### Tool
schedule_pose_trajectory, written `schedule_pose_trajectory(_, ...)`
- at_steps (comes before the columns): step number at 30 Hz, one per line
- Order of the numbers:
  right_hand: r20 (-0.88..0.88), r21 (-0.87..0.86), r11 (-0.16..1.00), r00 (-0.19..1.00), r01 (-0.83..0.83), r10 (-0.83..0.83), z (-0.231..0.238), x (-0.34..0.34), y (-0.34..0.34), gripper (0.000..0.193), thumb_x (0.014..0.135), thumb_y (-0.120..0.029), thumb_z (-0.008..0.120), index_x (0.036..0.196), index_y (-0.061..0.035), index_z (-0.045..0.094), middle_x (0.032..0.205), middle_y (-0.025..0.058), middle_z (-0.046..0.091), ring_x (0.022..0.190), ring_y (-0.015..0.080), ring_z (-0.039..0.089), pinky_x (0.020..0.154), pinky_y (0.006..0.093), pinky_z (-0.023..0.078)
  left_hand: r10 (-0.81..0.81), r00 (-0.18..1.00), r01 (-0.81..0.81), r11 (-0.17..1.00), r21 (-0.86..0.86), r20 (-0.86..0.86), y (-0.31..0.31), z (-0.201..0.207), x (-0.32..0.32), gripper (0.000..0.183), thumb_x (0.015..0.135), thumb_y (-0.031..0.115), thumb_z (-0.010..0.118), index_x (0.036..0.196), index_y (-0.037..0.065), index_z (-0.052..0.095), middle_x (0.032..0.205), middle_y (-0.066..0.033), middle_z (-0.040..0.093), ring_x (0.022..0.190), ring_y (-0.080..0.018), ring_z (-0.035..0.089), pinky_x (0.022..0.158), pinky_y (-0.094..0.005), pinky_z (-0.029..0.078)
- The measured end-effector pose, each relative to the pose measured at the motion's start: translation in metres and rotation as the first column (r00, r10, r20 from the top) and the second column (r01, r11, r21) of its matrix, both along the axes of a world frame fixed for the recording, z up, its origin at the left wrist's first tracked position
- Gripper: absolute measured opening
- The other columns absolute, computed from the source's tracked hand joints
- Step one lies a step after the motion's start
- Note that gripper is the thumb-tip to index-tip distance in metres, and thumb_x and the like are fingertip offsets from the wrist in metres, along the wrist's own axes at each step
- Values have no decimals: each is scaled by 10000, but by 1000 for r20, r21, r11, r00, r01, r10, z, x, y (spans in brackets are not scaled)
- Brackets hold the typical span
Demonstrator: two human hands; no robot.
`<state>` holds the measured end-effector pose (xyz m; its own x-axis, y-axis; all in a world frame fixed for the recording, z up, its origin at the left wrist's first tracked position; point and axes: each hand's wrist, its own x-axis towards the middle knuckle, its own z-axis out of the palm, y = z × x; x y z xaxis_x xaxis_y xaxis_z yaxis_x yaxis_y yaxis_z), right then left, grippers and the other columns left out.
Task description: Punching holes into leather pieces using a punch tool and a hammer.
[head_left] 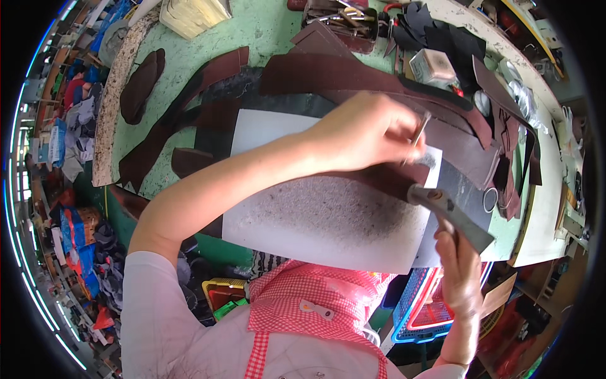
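Observation:
My left hand (372, 136) reaches across the board, its fingers pinched round a slim metal punch (423, 125) held nearly upright. Beneath that hand a dark brown leather piece (394, 179) lies on a white cutting board (278, 234) whose middle is worn grey and pitted. Lower right, my right hand (461, 271) is closed round the handle of a hammer (456, 218). The hammer's metal head hangs over the board's right edge, below the punch and apart from it. The punch's lower tip is partly hidden by my left fingers.
More brown leather pieces (328, 74) surround the board on the green table (183, 82). Toward the back stand a tool box (346, 22), a whitish block (433, 67) and black scraps (420, 28). A metal ring (490, 200) lies at the right; a blue basket (410, 309) sits below.

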<state>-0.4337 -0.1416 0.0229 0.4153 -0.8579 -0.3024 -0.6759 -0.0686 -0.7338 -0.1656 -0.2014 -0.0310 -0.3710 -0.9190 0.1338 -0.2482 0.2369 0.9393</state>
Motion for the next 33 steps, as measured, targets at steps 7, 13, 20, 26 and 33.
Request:
schedule_pose_trajectory(7, 28, -30, 999, 999, -44, 45, 4, 10, 1, 220, 1003, -141, 473, 1086, 50, 542, 831, 154, 557, 714, 232, 531, 656, 371, 425, 454, 889, -432, 792, -432, -58, -137, -21, -8, 147, 851, 228, 707, 919, 99, 724, 816, -31, 727, 766, -125, 699, 685, -244, 518)
schedule_pose_trajectory(13, 19, 64, 998, 1000, -20, 19, 7, 10, 0, 196, 1007, -155, 463, 996, 28, 534, 764, 85, 510, 633, 138, 446, 559, 302, 359, 393, 915, -317, 843, -434, 94, -133, -20, -6, 156, 878, 238, 667, 917, 99, 727, 825, -41, 726, 763, -121, 694, 655, -260, 529)
schedule_pose_trajectory(20, 44, 156, 986, 997, 53, -61, 9, 1, -7, 134, 885, -6, 596, 1015, 6, 564, 715, 53, 569, 604, 80, 484, 536, 252, 386, 191, 908, 58, 825, 562, -374, -2, 21, 33, 299, 931, 222, 631, 1137, 9, 594, 1063, -106, 668, 877, -186, 697, 707, -265, 587)
schedule_pose_trajectory(26, -27, 135, 991, 999, -20, 24, 9, 1, -17, 181, 876, -11, 615, 1050, 26, 581, 744, 52, 611, 636, 95, 542, 579, 244, 428, 156, 930, 32, 869, 494, -333, 35, 9, 21, 150, 886, 64, 665, 1025, 11, 651, 987, -72, 690, 881, -143, 683, 757, -250, 568)
schedule_pose_trajectory(33, 105, 68, 995, 991, 75, -82, 9, -2, -12, 263, 911, -12, 572, 1168, 35, 603, 875, 74, 618, 695, 102, 535, 644, 243, 428, 62, 991, -24, 953, 304, -116, 40, -4, 6, 83, 862, 0, 664, 945, -7, 671, 884, -49, 701, 848, -97, 676, 794, -235, 547)
